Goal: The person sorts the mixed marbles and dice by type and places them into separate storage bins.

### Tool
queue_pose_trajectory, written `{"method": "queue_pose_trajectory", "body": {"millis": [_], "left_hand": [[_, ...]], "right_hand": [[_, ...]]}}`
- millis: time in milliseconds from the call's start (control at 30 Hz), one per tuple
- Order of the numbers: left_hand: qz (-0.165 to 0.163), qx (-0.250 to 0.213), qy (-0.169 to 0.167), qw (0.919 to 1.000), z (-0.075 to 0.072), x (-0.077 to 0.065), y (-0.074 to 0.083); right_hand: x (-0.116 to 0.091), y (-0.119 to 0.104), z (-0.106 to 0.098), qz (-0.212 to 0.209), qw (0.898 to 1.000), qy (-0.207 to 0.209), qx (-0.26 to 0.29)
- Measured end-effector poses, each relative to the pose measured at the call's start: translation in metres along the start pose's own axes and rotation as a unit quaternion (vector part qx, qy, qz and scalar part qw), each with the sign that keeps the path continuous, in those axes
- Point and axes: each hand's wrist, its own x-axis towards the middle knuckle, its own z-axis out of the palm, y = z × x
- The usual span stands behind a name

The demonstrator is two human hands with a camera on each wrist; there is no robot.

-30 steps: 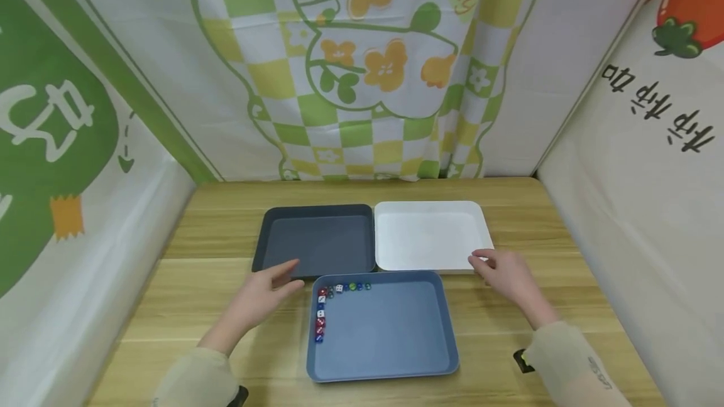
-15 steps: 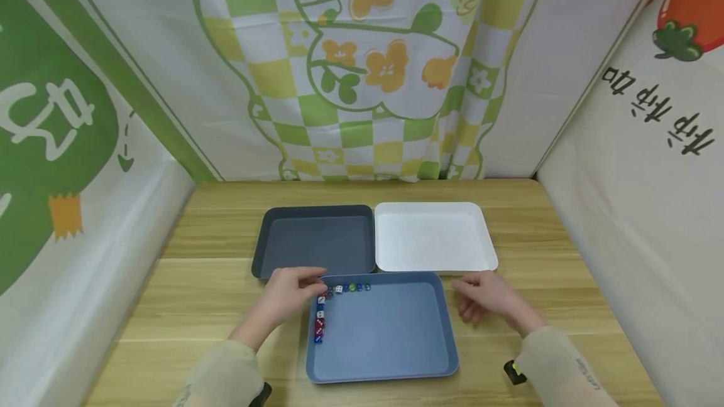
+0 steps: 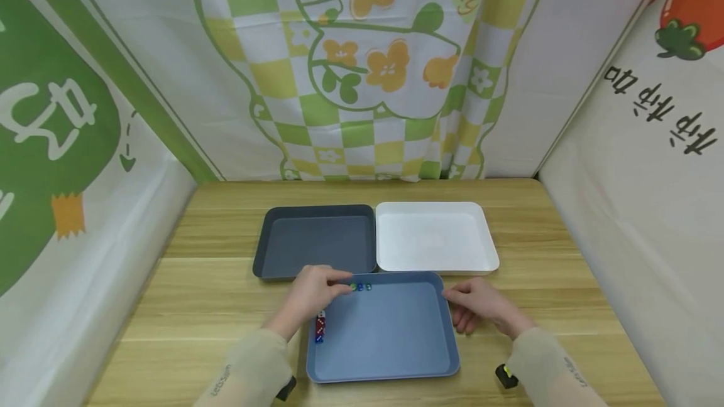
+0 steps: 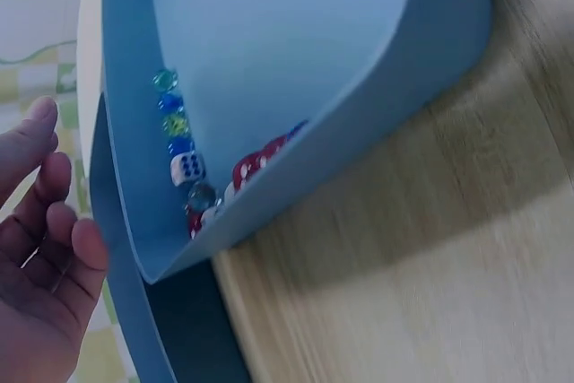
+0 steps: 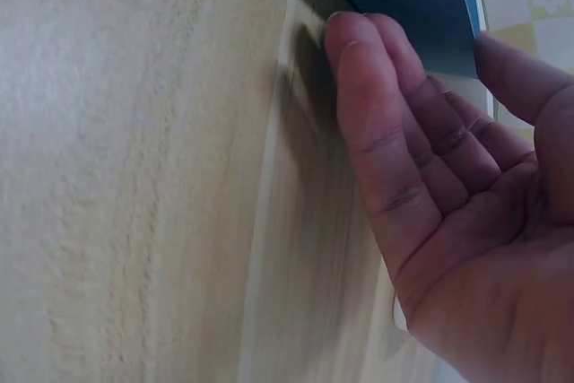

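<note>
A blue tray (image 3: 390,335) lies at the front of the table. Along its left side run red dice (image 3: 320,326) with a blue one at the near end. Green and blue glass beads (image 3: 361,287) line its far side, and a white die (image 4: 187,168) sits beside them in the left wrist view. Over the tray's far left corner hovers my left hand (image 3: 311,295), fingers loosely bent around nothing, hiding part of the row in the head view. My right hand (image 3: 481,303) is at the tray's right rim, thumb right at the edge, fingers (image 5: 372,100) relaxed below it.
Behind the blue tray stand a dark grey tray (image 3: 319,244) on the left and a white tray (image 3: 435,237) on the right, side by side. A patterned curtain (image 3: 362,130) hangs at the back of the wooden table (image 3: 215,231).
My left hand has moved right, from beside the dark grey tray to over the blue tray's corner. My right hand has come from the white tray's near right corner to the blue tray's right rim.
</note>
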Motion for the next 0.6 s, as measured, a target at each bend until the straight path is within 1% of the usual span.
{"method": "queue_pose_trajectory", "body": {"millis": [167,300,433,600], "left_hand": [[0.015,0.046,-0.015,0.9987,0.009,0.006,0.002],[0.025,0.077,-0.018,0.9965,0.015,0.009,0.002],[0.028,0.081,-0.018,0.9962,0.021,0.012,-0.002],[0.020,0.062,-0.016,0.9977,0.026,0.016,-0.006]], "right_hand": [[0.002,0.001,0.002,-0.001,1.000,-0.006,0.009],[0.003,0.001,0.003,0.003,1.000,-0.008,0.012],[0.003,0.001,0.003,0.003,1.000,-0.007,0.013],[0.002,0.001,0.004,-0.002,1.000,-0.011,0.010]]}}
